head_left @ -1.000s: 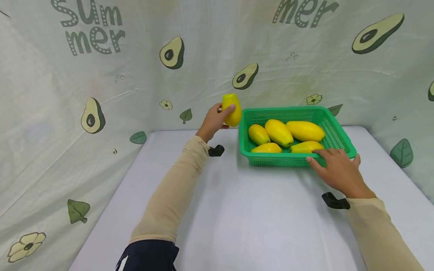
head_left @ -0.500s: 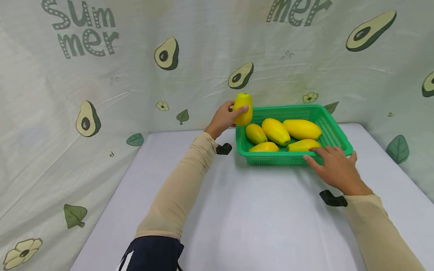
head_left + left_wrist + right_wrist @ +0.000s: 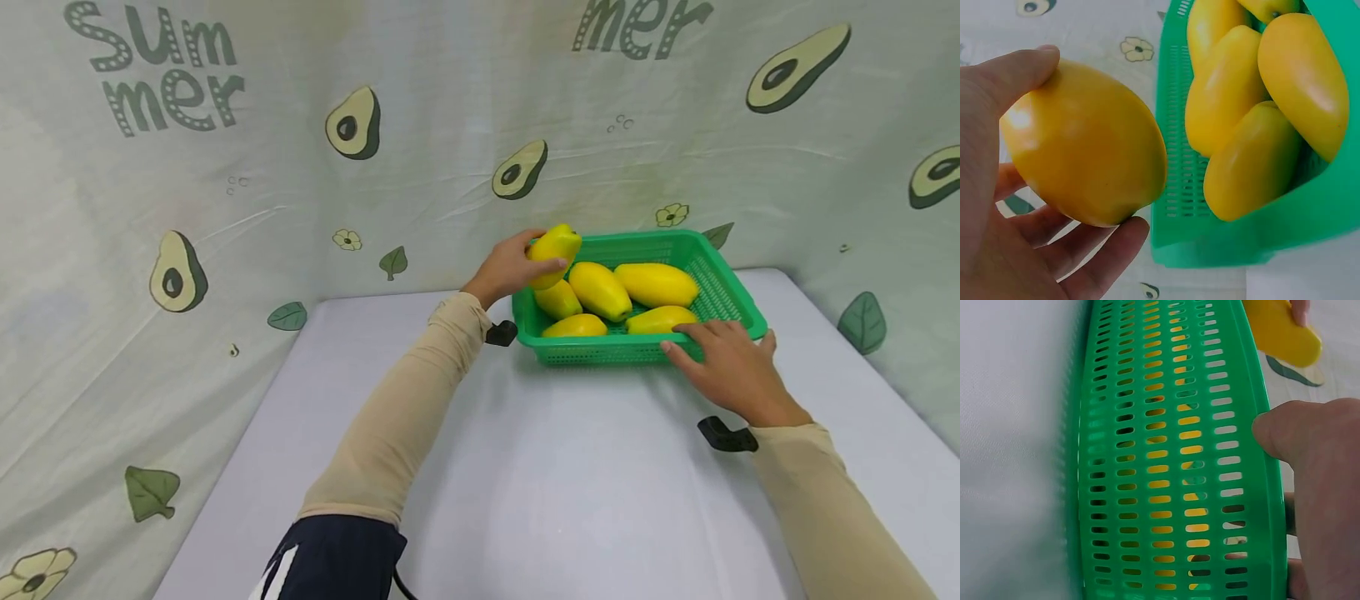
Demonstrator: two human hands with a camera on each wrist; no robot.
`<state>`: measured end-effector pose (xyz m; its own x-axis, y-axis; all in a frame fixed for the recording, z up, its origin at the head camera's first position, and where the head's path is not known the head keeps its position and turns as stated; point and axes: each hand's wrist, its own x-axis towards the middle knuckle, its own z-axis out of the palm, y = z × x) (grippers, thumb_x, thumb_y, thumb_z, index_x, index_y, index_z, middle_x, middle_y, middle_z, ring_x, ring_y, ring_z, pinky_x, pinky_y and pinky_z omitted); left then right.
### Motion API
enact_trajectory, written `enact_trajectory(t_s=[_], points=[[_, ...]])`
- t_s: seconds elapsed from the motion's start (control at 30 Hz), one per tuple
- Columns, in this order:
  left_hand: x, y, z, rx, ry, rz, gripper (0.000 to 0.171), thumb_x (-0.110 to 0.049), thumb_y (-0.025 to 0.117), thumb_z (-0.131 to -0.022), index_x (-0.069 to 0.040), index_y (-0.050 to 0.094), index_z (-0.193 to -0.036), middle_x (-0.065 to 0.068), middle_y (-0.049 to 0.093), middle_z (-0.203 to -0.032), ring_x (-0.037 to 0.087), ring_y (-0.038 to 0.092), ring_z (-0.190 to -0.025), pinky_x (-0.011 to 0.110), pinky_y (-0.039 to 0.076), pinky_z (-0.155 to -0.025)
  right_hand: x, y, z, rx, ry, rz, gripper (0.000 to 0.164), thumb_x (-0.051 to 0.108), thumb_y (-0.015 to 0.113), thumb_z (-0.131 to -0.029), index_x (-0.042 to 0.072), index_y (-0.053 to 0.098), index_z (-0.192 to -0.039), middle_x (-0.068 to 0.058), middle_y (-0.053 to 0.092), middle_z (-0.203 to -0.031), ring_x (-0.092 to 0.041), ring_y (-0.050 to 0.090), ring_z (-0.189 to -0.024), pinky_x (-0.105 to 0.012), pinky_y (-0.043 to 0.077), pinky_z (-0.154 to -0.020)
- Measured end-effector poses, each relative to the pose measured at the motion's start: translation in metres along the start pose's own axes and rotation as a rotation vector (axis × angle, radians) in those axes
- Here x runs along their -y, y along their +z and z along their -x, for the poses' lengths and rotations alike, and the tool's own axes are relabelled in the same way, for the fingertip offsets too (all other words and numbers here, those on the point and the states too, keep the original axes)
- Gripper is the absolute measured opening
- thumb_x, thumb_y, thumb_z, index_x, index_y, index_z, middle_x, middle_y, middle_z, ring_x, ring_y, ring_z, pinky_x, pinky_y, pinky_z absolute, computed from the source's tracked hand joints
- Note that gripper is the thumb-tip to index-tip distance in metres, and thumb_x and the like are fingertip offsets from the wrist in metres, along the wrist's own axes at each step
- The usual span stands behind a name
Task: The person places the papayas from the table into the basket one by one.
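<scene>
My left hand (image 3: 512, 268) grips a yellow mango (image 3: 553, 252) above the back left corner of the green plastic basket (image 3: 600, 355). In the left wrist view the thumb lies over the mango (image 3: 1088, 147) and the fingers pass beneath it, with the basket wall just beside. Several more mangoes (image 3: 656, 285) lie inside the basket. On the near right side, my right hand (image 3: 735, 371) holds the basket's rim. The right wrist view shows its thumb (image 3: 1275, 430) on the outer side of the rim and the other fingers mostly hidden behind the wall.
The basket stands at the back of a white-covered table (image 3: 585, 483). Right behind it hangs a pale cloth (image 3: 435, 183) printed with avocados and leaves. A black wrist camera (image 3: 501, 333) sits by the left wrist, another (image 3: 727, 435) by the right.
My left hand has carried the mango rightward, from beside the basket to over its back left corner, and tilted it from upright. My right hand stays at the rim; the head view has shifted slightly.
</scene>
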<state>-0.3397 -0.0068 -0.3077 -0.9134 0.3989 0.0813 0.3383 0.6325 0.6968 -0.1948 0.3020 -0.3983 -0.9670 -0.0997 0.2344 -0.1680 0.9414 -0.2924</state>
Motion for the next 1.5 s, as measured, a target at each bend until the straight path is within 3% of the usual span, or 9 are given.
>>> enact_trajectory(t_s=[0.2,0.47,0.8,1.13,1.33,1.5], points=[[-0.012,0.005,-0.003,0.043,0.052,-0.117,0.079,-0.052,0.070,-0.089,-0.014,0.041,-0.152,0.003,0.056,-0.135,0.015,0.055,-0.107,0.031,0.048,-0.092,0.002,0.000,-0.002,0.005,-0.007,-0.002,0.067,0.060,0.043,-0.101,0.003,0.059,-0.134,-0.030,0.053,-0.132,-0.050,0.038,-0.126,-0.088,0.004,-0.094],[-0.032,0.011,-0.002,0.156,0.160,-0.411,0.075,-0.054,0.070,-0.090,-0.016,0.046,-0.150,-0.002,0.058,-0.131,0.012,0.053,-0.105,0.029,0.047,-0.089,0.003,-0.001,-0.004,0.004,-0.009,-0.011,0.066,0.059,0.043,-0.102,0.004,0.058,-0.134,-0.029,0.053,-0.132,-0.050,0.037,-0.126,-0.088,0.002,-0.095],[-0.055,0.016,0.003,0.185,0.224,-0.613,0.072,-0.050,0.071,-0.090,-0.023,0.044,-0.151,0.002,0.048,-0.142,0.015,0.049,-0.116,0.030,0.046,-0.093,0.003,-0.006,-0.007,-0.005,-0.020,-0.012,0.067,0.059,0.042,-0.102,0.003,0.056,-0.136,-0.030,0.052,-0.133,-0.051,0.036,-0.126,-0.088,0.001,-0.094],[-0.065,0.023,0.009,0.202,0.289,-0.786,0.070,-0.049,0.072,-0.090,-0.027,0.045,-0.150,0.001,0.048,-0.141,0.016,0.046,-0.121,0.031,0.046,-0.095,0.001,-0.003,-0.001,0.007,-0.029,-0.019,0.065,0.059,0.044,-0.102,0.004,0.058,-0.134,-0.029,0.053,-0.132,-0.051,0.037,-0.125,-0.088,0.002,-0.094],[-0.074,0.027,0.011,0.207,0.315,-0.805,0.072,-0.049,0.072,-0.090,-0.028,0.043,-0.152,0.001,0.046,-0.143,0.016,0.044,-0.125,0.028,0.045,-0.096,0.000,-0.002,0.000,-0.001,-0.024,-0.018,0.066,0.059,0.043,-0.102,0.004,0.058,-0.134,-0.029,0.053,-0.132,-0.050,0.037,-0.125,-0.088,0.002,-0.094],[-0.073,0.026,0.010,0.208,0.270,-0.712,0.065,-0.049,0.066,-0.094,-0.030,0.043,-0.152,0.001,0.044,-0.145,0.014,0.048,-0.122,0.029,0.048,-0.091,0.000,-0.002,0.000,0.014,-0.013,-0.013,0.067,0.060,0.042,-0.101,0.004,0.058,-0.135,-0.030,0.052,-0.133,-0.051,0.037,-0.126,-0.088,0.002,-0.093]])
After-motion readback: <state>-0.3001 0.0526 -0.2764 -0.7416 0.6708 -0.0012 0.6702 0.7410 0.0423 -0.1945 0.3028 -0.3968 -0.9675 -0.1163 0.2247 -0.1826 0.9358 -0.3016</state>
